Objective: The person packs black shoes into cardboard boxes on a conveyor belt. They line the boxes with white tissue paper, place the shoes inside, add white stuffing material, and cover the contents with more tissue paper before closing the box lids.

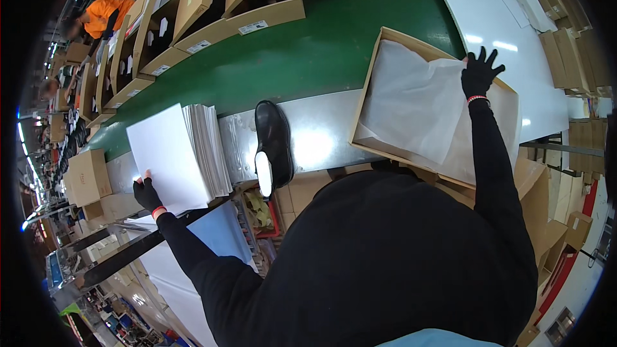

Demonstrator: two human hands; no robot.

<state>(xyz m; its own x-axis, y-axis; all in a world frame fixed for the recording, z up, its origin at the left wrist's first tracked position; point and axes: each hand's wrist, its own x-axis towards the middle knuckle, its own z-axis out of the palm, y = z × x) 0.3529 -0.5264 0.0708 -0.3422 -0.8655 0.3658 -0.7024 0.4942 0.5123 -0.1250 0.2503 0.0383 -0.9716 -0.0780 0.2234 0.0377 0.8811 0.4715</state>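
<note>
My left hand (148, 194), in a black glove with bare fingertips, pinches the left edge of a white paper sheet (168, 154) on top of a thick paper stack (207, 144). My right hand (481, 76), gloved alike, spreads its fingers over the far right rim of an open cardboard box (369, 85); its thumb touches the rim. White tissue paper (411, 90) lines the box, and I see no shoe on it. Between stack and box, a black shoe (273, 132) lies on the metal ledge, with something white at its near end.
Open shoe boxes (222, 29) stand in a row along the far side of the green belt (347, 22). A white tabletop (491, 19) adjoins at the right. A closed carton (88, 177) sits at the left. Far left, a person in an orange top (103, 16) bends over.
</note>
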